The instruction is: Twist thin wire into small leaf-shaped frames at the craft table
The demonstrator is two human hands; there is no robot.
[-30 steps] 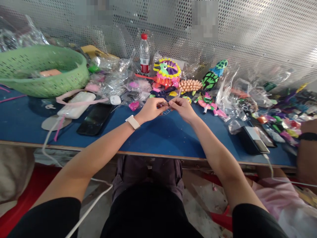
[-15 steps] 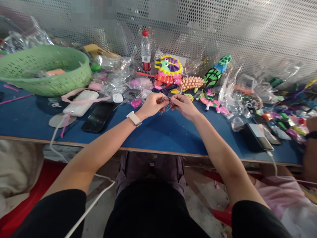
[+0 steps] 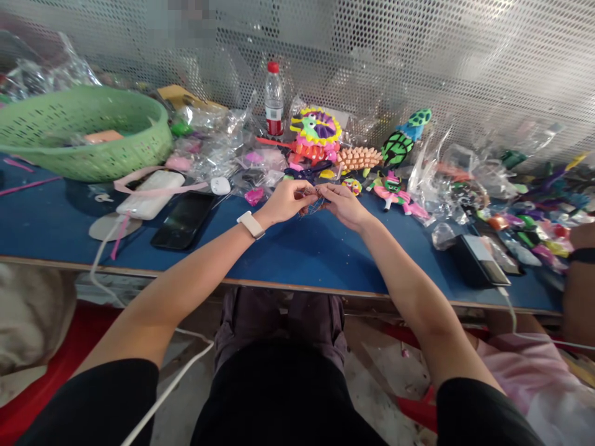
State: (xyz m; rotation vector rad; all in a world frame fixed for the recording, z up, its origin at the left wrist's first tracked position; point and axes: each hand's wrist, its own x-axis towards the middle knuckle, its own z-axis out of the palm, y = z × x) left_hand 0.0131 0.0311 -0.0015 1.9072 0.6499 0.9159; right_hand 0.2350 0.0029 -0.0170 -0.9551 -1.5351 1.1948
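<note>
A blue table (image 3: 325, 260) spans the frame, a green basket (image 3: 134, 158) at its upper left. Near the centre, the left hand (image 3: 289, 202) and the right hand (image 3: 348, 206) face each other above the tabletop, fingers narrowed, both pinching a small tangle of what looks like wire (image 3: 317, 205). The wire sits between their fingertips, neither hand nearer; I can't make out its long axis.
</note>
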